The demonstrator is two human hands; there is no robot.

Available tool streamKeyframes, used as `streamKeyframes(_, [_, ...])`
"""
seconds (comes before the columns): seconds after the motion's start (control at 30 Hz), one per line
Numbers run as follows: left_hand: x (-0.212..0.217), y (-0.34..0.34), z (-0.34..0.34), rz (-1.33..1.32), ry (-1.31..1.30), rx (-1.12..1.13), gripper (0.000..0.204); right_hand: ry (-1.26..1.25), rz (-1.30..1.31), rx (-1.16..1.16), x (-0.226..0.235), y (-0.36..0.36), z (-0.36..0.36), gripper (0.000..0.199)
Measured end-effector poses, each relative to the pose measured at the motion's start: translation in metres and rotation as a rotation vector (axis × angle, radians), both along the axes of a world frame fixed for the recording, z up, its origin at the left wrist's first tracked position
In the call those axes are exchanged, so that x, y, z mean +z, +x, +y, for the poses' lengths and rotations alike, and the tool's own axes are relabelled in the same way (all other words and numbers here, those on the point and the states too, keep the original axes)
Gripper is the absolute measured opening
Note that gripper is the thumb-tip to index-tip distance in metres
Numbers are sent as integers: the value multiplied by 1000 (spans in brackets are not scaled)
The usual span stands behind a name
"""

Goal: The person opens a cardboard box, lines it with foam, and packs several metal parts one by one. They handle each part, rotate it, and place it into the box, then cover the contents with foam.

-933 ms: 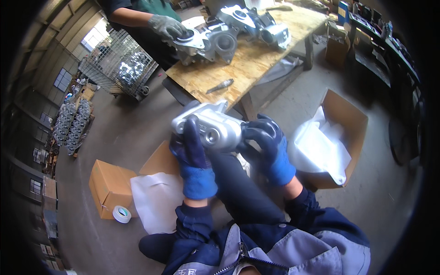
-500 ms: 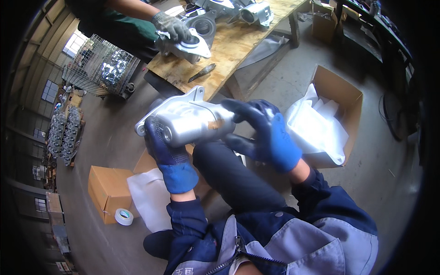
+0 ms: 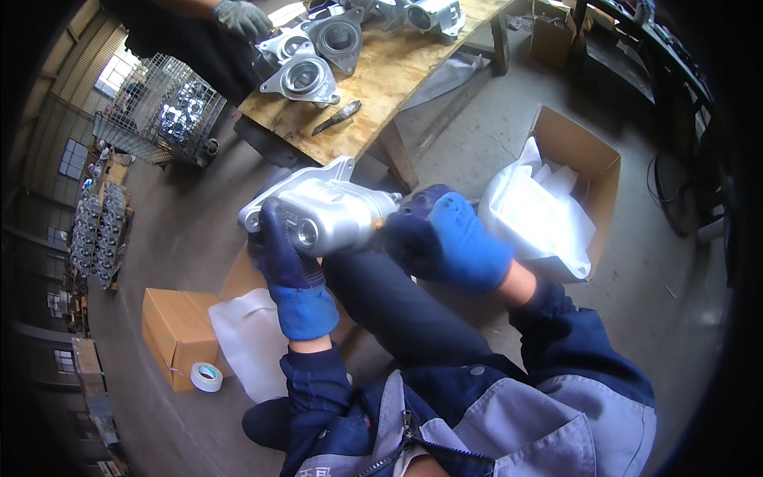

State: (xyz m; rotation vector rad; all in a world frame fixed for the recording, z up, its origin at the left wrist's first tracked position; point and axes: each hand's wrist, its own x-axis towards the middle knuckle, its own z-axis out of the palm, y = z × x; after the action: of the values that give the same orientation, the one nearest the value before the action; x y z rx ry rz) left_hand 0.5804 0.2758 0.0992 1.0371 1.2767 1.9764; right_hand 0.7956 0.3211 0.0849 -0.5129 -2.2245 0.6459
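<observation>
Over the lap | left hand (image 3: 292, 266) grips casting (image 3: 322, 213) from below, bore turned up for viewing | right hand (image 3: 453, 242) clasps its end, steadying | open box (image 3: 584, 171) beside.

Bare floor (image 3: 469, 151) between wooden table (image 3: 381, 79) and open carton (image 3: 588, 167).

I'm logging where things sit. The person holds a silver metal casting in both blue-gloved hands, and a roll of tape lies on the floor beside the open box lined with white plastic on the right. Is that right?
Not quite. The tape lies on the floor beside the closed box on the left, not the open box, as the head view shows. The rest holds: left hand and right hand, blue-gloved, hold the silver casting.
</observation>
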Motion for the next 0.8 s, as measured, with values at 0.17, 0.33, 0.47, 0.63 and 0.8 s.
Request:
streamKeyframes(0.17, [-3,2,0,-143,11,5,52,102,-162,-218,16,16,-1,32])
streamKeyframes(0.33, [11,9,-3,-75,-27,-43,50,317,-108,-56,19,0,17,31])
streamKeyframes(0.47, [11,4,-8,-75,-97,-38,51,160,-168,45,17,-6,23,25])
streamKeyframes(0.63, [3,-1,-9,-108,-82,-45,52,228,-5,-283,11,-10,21,15])
streamKeyframes(0.8, [-5,-24,-13,-314,-9,-167,54,-264,-226,-423,27,23,10,5])
